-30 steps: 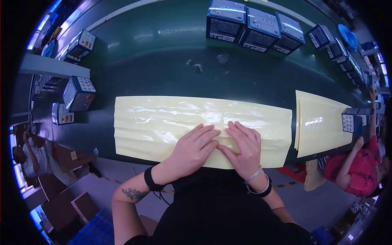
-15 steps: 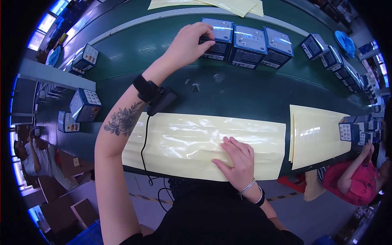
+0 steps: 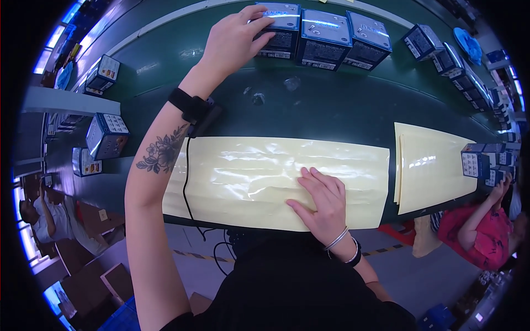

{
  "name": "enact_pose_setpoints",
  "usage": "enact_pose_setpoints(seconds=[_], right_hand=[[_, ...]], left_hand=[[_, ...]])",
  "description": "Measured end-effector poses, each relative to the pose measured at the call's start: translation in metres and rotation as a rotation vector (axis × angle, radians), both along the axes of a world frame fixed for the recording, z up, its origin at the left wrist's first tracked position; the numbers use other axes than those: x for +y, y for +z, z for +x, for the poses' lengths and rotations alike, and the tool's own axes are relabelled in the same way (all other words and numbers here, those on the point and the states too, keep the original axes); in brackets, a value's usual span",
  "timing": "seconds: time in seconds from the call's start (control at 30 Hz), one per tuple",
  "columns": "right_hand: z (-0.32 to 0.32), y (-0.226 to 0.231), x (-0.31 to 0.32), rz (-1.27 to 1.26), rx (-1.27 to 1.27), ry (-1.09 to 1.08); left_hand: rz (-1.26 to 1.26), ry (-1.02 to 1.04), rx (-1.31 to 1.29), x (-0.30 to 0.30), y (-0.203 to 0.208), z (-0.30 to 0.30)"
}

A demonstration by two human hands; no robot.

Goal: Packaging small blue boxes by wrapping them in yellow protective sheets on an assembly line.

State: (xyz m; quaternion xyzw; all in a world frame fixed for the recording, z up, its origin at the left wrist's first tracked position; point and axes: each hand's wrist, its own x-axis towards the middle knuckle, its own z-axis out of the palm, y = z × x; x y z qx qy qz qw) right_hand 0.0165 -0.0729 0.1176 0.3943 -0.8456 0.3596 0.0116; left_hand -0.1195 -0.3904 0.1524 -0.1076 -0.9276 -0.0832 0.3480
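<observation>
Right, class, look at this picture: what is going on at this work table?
A person stands at a green conveyor table. The left hand reaches to the far side and grips the leftmost of three blue boxes set in a row. The right hand lies flat on a wide pale-yellow sheet spread along the near edge. More boxes stand to either side, and a second yellow sheet lies to the right.

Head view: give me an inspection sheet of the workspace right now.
Surface: dark green conveyor belt.
Job's things: pale yellow sheet flat at the near edge; row of three blue-grey boxes at the far side.
Clutter: two small clear scraps on the belt; second yellow sheet to the right.
Hands: left hand grips the leftmost box; right hand flat on the sheet.
Cables: black cord hangs from the left wristband.
Surroundings: more boxes at left; co-workers at both sides.
</observation>
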Motion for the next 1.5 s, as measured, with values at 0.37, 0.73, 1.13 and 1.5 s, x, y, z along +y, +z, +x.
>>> enact_pose_setpoints(seconds=[0.37, 0.73, 1.13, 1.5], right_hand=[[-0.006, -0.007, 0.016, -0.019, 0.006, -0.022], [-0.011, -0.012, 0.025, -0.006, 0.020, -0.033], [-0.018, -0.012, 0.034, -0.002, 0.019, -0.018], [-0.024, -0.017, 0.045, -0.008, 0.010, -0.015]], left_hand=[[0.181, -0.175, -0.689, 0.136, -0.002, 0.195], [0.539, -0.063, -0.475, 0.154, -0.050, 0.206], [0.541, -0.054, -0.350, 0.168, -0.057, 0.209], [0.619, -0.178, -0.644, 0.112, 0.040, 0.131]])
